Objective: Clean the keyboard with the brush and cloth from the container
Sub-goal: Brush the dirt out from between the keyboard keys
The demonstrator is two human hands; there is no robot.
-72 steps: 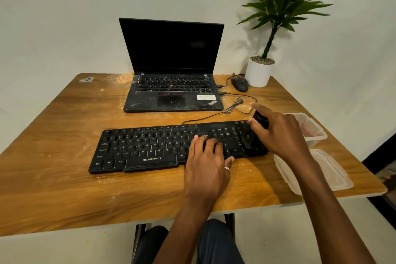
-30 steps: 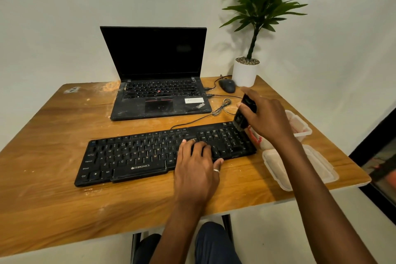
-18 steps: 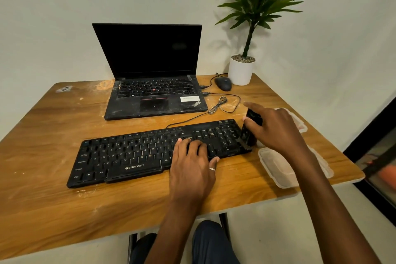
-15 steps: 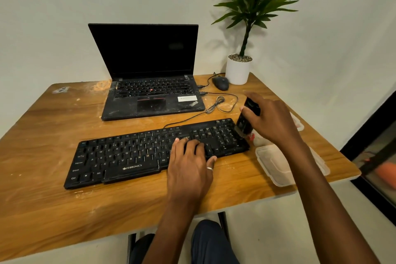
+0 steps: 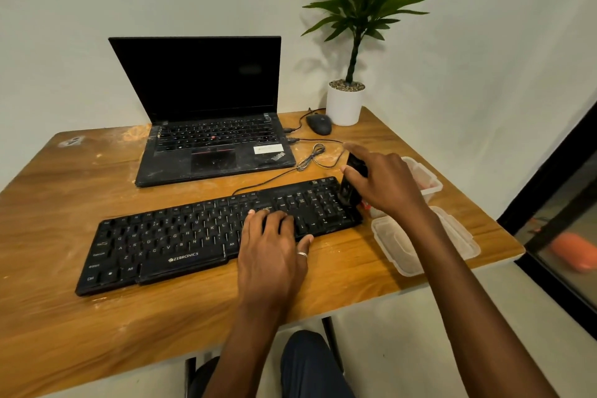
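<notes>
Our left hand (image 5: pixel 274 255) lay flat with straight fingers on the keys right of the middle of the black keyboard (image 5: pixel 181 236), thumb at its near edge. Our right hand (image 5: pixel 387 184) gripped the small black brush (image 5: pixel 350 184), forefinger stretched along its top, its lower end down on the keyboard's right end. The keyboard lay slantwise across the middle of the tabletop (image 5: pixel 64 203), its right end farther from us. Just beside that end, by the right edge, stood the clear container (image 5: pixel 434 192) with something pinkish inside that we could not make out. Its lid (image 5: pixel 458 236) lay nearer the near right corner. An open laptop (image 5: pixel 213 145), a mouse (image 5: pixel 319 124) and a potted plant (image 5: pixel 344 103) stood along the far edge.
</notes>
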